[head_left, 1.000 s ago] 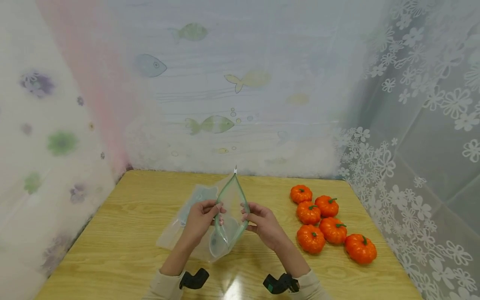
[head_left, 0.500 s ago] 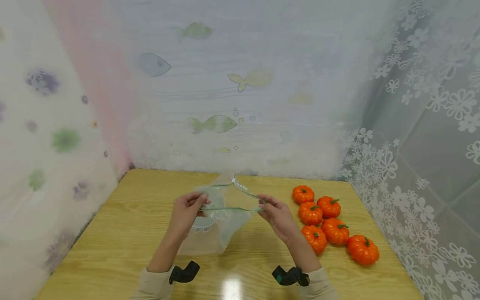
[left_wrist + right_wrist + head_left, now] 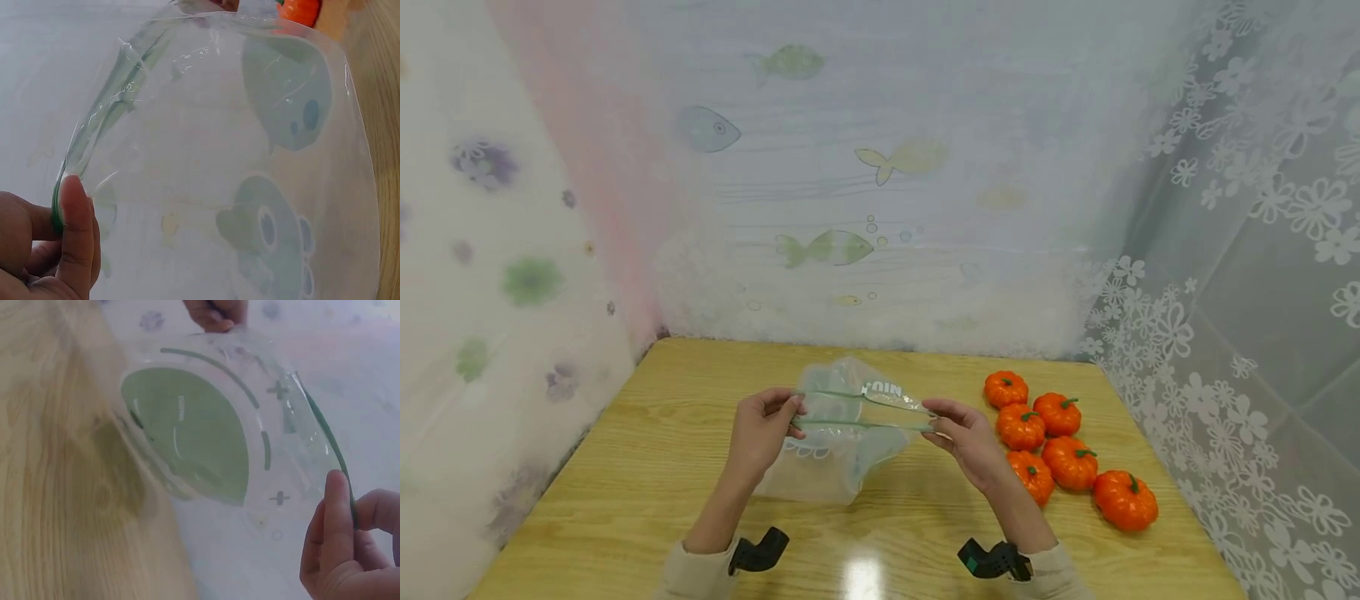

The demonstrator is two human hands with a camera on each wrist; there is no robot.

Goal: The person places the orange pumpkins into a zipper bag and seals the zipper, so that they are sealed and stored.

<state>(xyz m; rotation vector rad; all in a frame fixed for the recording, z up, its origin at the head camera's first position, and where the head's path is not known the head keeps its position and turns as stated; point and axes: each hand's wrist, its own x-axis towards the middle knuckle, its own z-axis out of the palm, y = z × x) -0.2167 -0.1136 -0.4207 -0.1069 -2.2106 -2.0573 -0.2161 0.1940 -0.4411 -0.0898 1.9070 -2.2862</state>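
Note:
A clear zip bag (image 3: 820, 475) with printed cartoon shapes and a green zip strip hangs between my hands above the table. At the left end of its mouth, my left hand (image 3: 762, 433) pinches the green strip between thumb and fingers. My right hand (image 3: 966, 442) pinches the opposite end of the mouth. Between them the two green edges stand a little apart. Through the film of the bag (image 3: 287, 94) in the left wrist view, blue-green printed animals show. A large green print covers the bag (image 3: 187, 425) in the right wrist view. Nothing visible lies inside the bag.
Several small orange pumpkins (image 3: 1071, 463) sit in a cluster on the right side of the wooden table (image 3: 647, 433), close beside my right forearm. A curtain with printed fish (image 3: 838, 247) hangs behind the table, and another with white flowers (image 3: 1322, 208) at the right.
My hands have moved apart, left and right, stretching the bag's mouth sideways. The opening went from a tall, wide gap to a narrow, long slit. The pumpkins have stayed in place.

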